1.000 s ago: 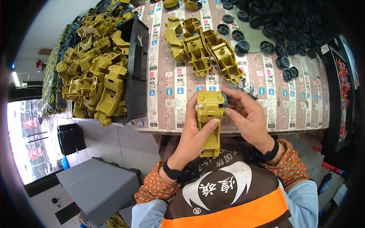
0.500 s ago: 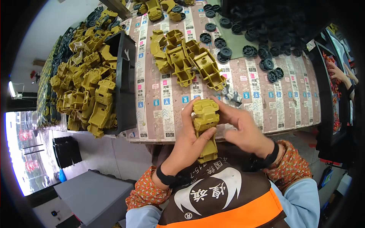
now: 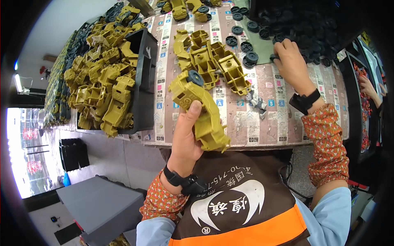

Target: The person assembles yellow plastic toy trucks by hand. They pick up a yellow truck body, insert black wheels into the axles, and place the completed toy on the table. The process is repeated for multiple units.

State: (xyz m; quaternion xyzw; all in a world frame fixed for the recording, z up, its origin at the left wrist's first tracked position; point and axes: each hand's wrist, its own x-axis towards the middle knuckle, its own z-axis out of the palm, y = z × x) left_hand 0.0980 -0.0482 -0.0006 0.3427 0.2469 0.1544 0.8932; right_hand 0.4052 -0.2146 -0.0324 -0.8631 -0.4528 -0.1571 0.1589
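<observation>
My left hand (image 3: 186,127) grips a mustard-yellow plastic toy truck body (image 3: 207,117) above the table's front edge, tilted, thumb across its side. One black wheel (image 3: 195,77) sits at the body's upper end. Further right, my right hand (image 3: 292,63) reaches to the scattered wheels, its fingers bent around a black toy wheel (image 3: 273,57) that is mostly hidden beneath them. Several loose black wheels (image 3: 251,58) lie left of that hand. Beyond my left hand, several yellow truck bodies (image 3: 232,67) rest hollow side up on the table.
A black crate (image 3: 143,82) heaped with yellow truck bodies (image 3: 119,98) stands at the left. A dark pile of wheels (image 3: 295,26) fills the far right. Small grey parts (image 3: 256,99) lie mid-table (image 3: 283,131). Another person's hand (image 3: 366,85) is over red parts at the right.
My right hand has left the truck body and moved right and away to the wheels. My left hand has raised and turned the body, bringing its wheel into sight.
</observation>
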